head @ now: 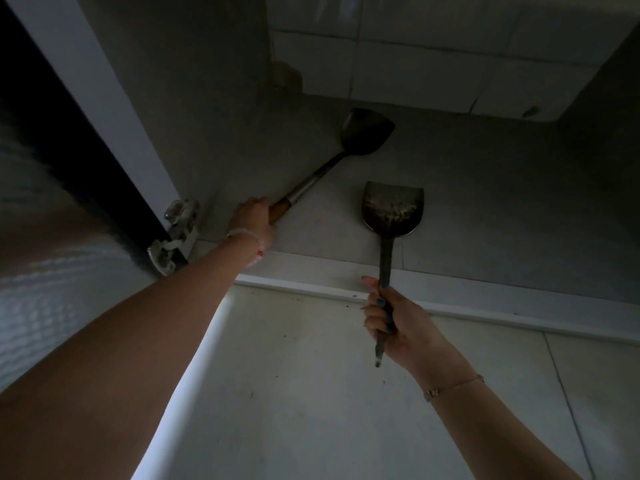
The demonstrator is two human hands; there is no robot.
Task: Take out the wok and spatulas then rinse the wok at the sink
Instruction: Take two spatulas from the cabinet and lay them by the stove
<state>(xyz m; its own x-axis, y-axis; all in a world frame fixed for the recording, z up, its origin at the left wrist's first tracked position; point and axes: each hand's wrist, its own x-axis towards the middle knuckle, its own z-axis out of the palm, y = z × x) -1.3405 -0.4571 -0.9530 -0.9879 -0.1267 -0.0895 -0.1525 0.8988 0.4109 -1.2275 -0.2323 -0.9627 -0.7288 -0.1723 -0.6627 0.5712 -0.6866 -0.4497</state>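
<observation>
Inside a dim low cabinet, my left hand point(252, 216) is closed around the wooden handle of a long spatula point(365, 132), whose dark blade lies on the cabinet floor toward the back. My right hand point(389, 320) grips the metal handle of a second, dirty spatula point(393, 209). Its flat blade points up and away, over the cabinet's front edge. No wok or sink is in view.
The cabinet floor point(485, 202) is bare grey, with a tiled back wall point(433, 64). The open cabinet door with metal hinges point(175, 233) stands at the left. A white sill point(485, 299) runs along the cabinet front, with pale floor tiles point(311, 393) below.
</observation>
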